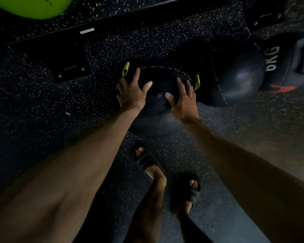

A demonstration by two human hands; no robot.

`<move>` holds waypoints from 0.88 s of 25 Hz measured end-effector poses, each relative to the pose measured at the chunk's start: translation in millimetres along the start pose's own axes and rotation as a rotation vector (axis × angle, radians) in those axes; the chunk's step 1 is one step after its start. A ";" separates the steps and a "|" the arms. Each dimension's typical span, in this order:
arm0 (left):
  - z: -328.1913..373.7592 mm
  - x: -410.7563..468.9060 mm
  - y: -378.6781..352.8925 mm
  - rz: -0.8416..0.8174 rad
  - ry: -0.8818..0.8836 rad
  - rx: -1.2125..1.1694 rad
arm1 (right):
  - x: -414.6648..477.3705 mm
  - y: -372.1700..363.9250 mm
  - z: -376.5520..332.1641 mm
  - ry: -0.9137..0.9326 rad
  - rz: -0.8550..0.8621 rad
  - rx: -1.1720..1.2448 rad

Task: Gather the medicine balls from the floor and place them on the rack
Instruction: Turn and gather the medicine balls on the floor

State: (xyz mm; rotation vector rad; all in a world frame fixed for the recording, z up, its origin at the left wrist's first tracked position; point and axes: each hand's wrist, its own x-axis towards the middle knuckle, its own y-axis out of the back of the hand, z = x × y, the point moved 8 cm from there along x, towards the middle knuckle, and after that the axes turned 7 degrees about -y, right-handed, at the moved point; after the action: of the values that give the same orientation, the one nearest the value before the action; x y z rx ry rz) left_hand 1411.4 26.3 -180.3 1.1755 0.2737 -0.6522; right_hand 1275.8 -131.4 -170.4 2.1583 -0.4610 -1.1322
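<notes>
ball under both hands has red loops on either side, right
Not quite. The head view shows the loops on either side of the ball are yellow-green, not red. The left hand and right hand do rest on it.

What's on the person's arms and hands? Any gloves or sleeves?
No gloves, no sleeves in view: the left arm and right arm are bare to the picture's edge. The left hand and right hand show no rings or watch, though the light is dim.
</notes>
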 end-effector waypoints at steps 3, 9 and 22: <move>0.0 -18.8 -1.5 -0.064 -0.024 -0.015 | -19.6 -1.3 12.2 -0.035 -0.066 -0.033; -1.0 -54.6 -8.0 -0.181 0.001 -0.050 | -43.9 -7.0 24.7 -0.107 -0.166 -0.082; 0.5 -223.3 63.5 -0.149 -0.049 -0.034 | -196.9 60.2 -30.2 0.083 -0.306 -0.291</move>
State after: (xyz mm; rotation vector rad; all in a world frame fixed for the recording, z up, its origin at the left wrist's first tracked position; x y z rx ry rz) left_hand 1274.0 113.9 -14.9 1.1126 0.3320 -0.8029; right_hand 1188.9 -51.4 1.0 2.0492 0.0743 -1.1822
